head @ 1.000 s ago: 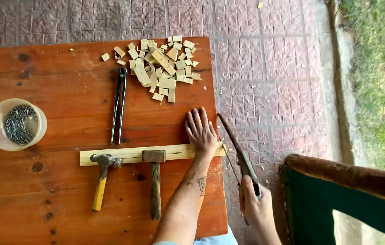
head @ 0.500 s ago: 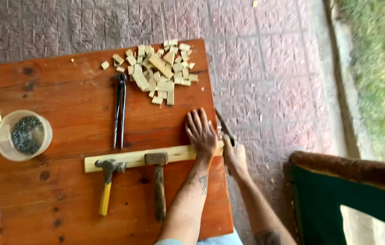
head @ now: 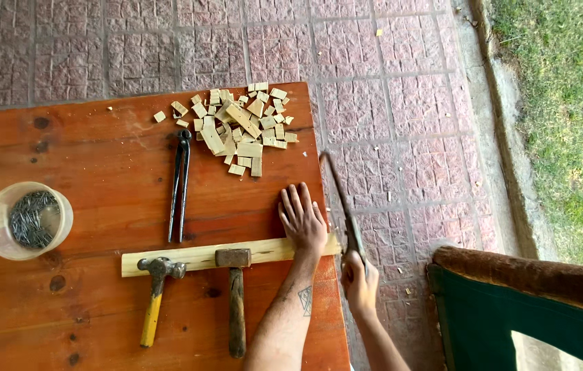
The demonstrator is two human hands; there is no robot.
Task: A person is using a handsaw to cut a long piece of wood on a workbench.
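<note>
Wood strip [head: 202, 255] | my left hand [head: 303, 221] flat, fingers spread, pinning it to counter [head: 99, 158] | my right hand [head: 359, 275] clamped on saw [head: 344, 206] at overhanging end.

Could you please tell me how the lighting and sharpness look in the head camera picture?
Head view: soft, even daylight, no glare and only faint shadows; the table, wood strip and left hand are sharp; the saw and right hand are slightly motion-blurred; the brick lines bend a little near the edges.

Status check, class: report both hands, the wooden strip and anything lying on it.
Left hand flat on wooden strip. Right hand grips saw at strip's end, past the table edge. Two hammers' heads rest on strip.
</note>
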